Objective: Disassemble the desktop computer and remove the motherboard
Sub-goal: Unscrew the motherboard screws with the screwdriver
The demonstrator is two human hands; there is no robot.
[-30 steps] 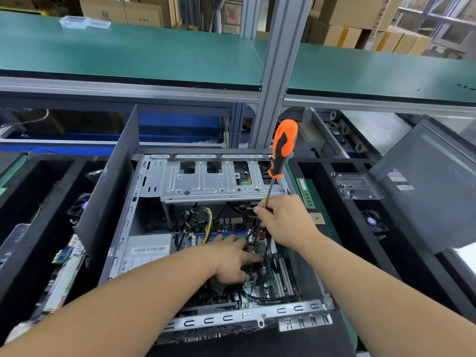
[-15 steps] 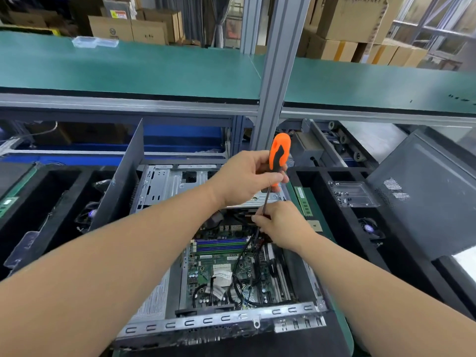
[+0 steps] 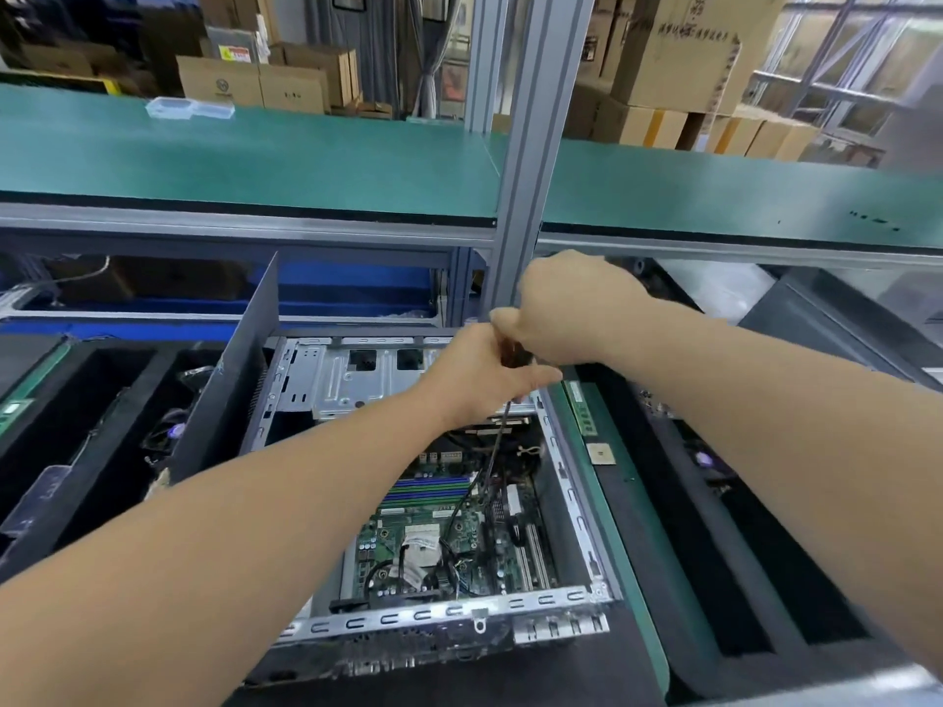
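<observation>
Bare metal case [image 3: 326, 380], matt green shelf [image 3: 255, 160]

open computer case [image 3: 326, 380], green motherboard [image 3: 459, 543] flat inside

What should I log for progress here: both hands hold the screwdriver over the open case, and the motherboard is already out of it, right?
Not quite. The head view shows the motherboard still lying inside the open case. The rest stands: the left hand and right hand both hold the screwdriver over it.
</observation>
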